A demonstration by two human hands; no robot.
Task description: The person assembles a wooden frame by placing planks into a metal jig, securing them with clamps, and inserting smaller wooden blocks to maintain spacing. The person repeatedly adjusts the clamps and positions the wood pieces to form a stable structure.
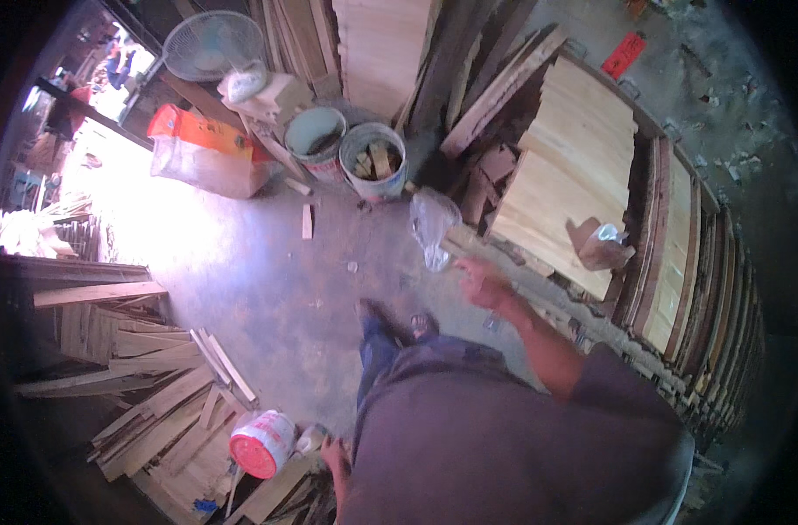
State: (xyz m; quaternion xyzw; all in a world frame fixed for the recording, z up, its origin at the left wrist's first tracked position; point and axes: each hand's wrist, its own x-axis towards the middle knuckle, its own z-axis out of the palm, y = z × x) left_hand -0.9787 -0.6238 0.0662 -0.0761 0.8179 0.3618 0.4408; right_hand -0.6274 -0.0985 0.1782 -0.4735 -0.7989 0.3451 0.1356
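Observation:
My right hand (486,286) is raised in front of me on the right, its index finger stretched out and the other fingers bent. I see nothing held in it. Just beyond its fingertips is a clear plastic bag (432,229), by the edge of the stacked boards (574,157); a gap seems to separate hand and bag. Low at my left side hangs my left hand (335,457), partly cut off by my shirt. Nearest to it are a small pale object (312,438), of a kind I cannot make out, and a white bucket with a red end (263,444).
Two buckets (374,164), one holding wood offcuts, stand ahead by an orange and white sack (208,153) and a wire-mesh basket (213,46). Scrap wood (158,407) is heaped at the left. A crumpled brown piece (602,245) lies on the boards. Small wood scraps (308,221) dot the floor.

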